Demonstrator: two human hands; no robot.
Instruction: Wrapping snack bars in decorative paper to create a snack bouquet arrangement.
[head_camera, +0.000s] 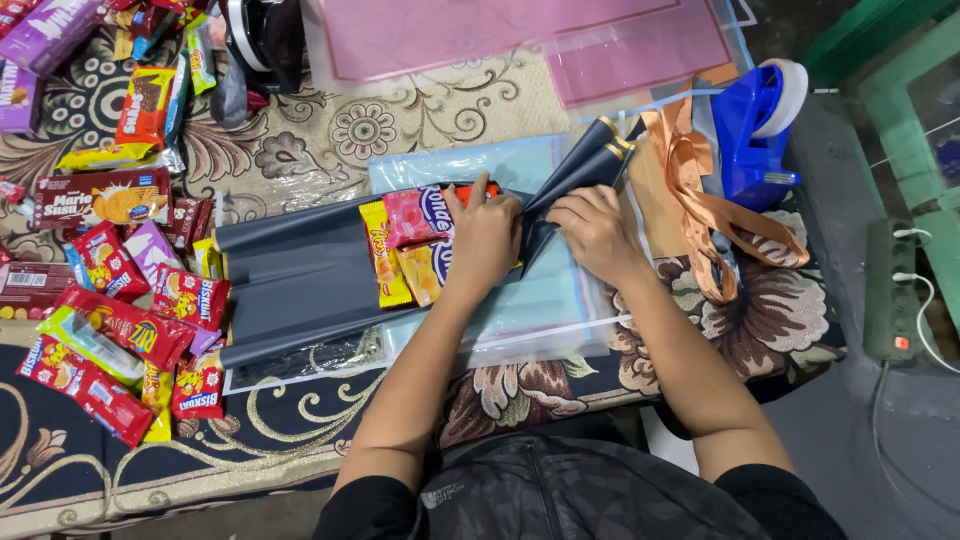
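Two hands at work, centre of frame. Your left hand (483, 236) lies palm down on a cluster of snack packs (412, 250) — yellow, pink, orange wrappers — fingers spread, pressing them onto the dark sheet (300, 275). Not clenched; flat hold. Your right hand (598, 232) pinches the gathered end of the same sheet just right of the packs, fingers curled round the folds. Sheet fans up & right from that pinch into a pleated tail w/ gold edge, pointing toward the ribbon (700, 200).

Sheet spreads left of the packs, long edges rolled, over a clear pale-blue film (520, 300) on the patterned cloth (330, 135).

Orange ribbon lies looped just right of your right hand, touching brown paper beneath. Blue tape dispenser (755, 125) stands beyond the ribbon, near the table's right edge. Pink sheets (480, 35) at top, well apart from the hands. Loose snack packets (120, 330) heaped along the left side, red ones mostly, near the sheet's left end. Power strip (890, 290) off the table at far right, two plugs in.
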